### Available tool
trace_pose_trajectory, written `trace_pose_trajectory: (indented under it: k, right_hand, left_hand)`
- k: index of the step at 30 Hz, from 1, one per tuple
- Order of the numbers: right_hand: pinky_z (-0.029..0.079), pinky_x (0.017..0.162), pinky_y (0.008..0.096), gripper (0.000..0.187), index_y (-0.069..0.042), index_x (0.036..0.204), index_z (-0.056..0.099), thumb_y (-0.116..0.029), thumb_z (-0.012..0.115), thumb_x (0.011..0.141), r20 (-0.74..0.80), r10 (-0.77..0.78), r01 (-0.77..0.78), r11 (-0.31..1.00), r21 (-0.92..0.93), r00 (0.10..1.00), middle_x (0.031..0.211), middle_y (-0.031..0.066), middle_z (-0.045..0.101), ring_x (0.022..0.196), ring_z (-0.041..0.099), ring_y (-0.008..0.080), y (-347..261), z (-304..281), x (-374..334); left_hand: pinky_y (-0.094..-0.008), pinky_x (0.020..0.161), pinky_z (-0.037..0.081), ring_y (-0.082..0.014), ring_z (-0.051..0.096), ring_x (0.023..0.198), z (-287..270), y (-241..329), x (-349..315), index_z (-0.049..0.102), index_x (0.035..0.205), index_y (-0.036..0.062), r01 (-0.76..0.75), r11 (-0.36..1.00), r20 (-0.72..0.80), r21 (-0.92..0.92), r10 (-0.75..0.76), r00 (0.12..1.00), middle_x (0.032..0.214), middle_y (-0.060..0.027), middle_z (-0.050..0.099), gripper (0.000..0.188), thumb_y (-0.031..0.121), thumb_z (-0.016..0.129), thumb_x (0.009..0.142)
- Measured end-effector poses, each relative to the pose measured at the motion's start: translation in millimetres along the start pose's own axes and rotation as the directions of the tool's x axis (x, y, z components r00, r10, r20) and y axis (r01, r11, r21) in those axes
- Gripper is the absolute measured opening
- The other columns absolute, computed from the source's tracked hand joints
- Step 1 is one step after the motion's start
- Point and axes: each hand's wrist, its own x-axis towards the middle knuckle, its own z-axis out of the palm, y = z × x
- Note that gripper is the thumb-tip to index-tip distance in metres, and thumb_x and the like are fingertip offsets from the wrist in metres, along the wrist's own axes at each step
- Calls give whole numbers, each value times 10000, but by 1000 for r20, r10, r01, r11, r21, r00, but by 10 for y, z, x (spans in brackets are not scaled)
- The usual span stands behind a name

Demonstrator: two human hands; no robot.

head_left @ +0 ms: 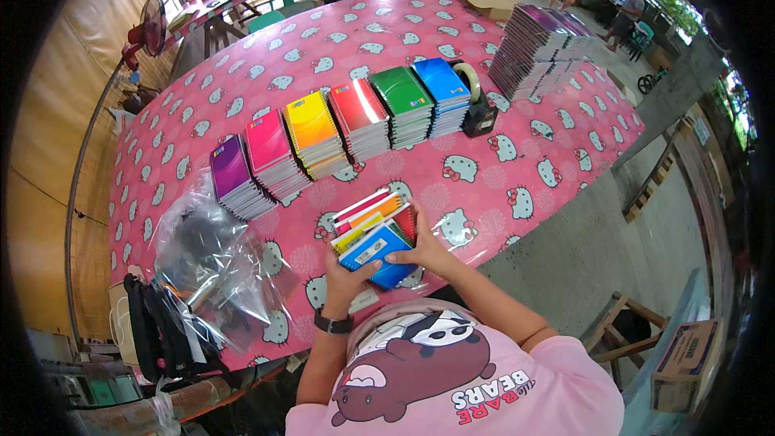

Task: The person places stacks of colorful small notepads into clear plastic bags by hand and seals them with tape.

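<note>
Both of my hands hold a small stack of colourful spiral notebooks (374, 230), blue cover on the near side, just above the table's near edge. My left hand (349, 277) grips the stack from below and wears a dark wristwatch. My right hand (426, 252) holds its right side. Beyond them, a row of notebook piles lies on the pink cat-print tablecloth (517, 137): purple (232, 176), pink (270, 153), yellow-orange (313, 133), red (359, 117), green (404, 103) and blue (442, 93).
A black tape dispenser (478, 109) stands right of the blue pile. A tall stack of notebooks (537, 48) and a cardboard box (491, 2) sit at the far right. Clear plastic bags (214, 262) and a black bag (157, 331) lie at my left. People stand in the background.
</note>
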Motion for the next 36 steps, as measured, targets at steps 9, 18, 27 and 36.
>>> trace_pose_trajectory:
  k: [9, 18, 27, 36]
  right_hand:
    - [373, 930, 322, 895, -94, 1316, 274, -34, 763, 568, 308, -35, 27, 999, 28, 951, 1180, 83, 451, 1090, 452, 191, 40, -52, 288]
    - [389, 883, 318, 773, -73, 1195, 322, -25, 728, 539, 260, -54, 40, 998, 57, 964, 1069, 69, 465, 1018, 476, 176, 176, -25, 316]
    - [408, 879, 334, 785, -66, 1206, 327, -66, 749, 544, 307, -78, 132, 978, -161, 948, 1063, 108, 508, 1035, 497, 211, 206, -92, 250]
    - [343, 931, 397, 607, -132, 1225, 499, -276, 725, 681, 67, -182, 185, 776, -603, 981, 1118, 125, 528, 1092, 429, 296, 83, -914, 667]
  left_hand:
    - [-341, 949, 382, -194, 457, 1105, -123, -381, 288, 253, 1307, 64, -165, 959, 83, 232, 149, 985, 1174, -106, 448, 944, 88, 813, 547]
    - [-350, 939, 403, -188, 451, 1102, -171, -553, 239, 233, 1285, 81, -78, 976, 129, 205, 52, 990, 1174, -90, 423, 921, 29, 778, 545]
    - [-333, 894, 448, -197, 495, 1077, -42, -544, 130, 274, 1231, 63, -137, 967, 102, 213, 118, 988, 1150, -98, 453, 804, -7, 764, 598]
    - [-331, 768, 500, -189, 597, 887, 68, -98, 352, 479, 1108, -7, 49, 988, -201, 149, -19, 979, 996, -118, 598, 506, 167, 748, 716]
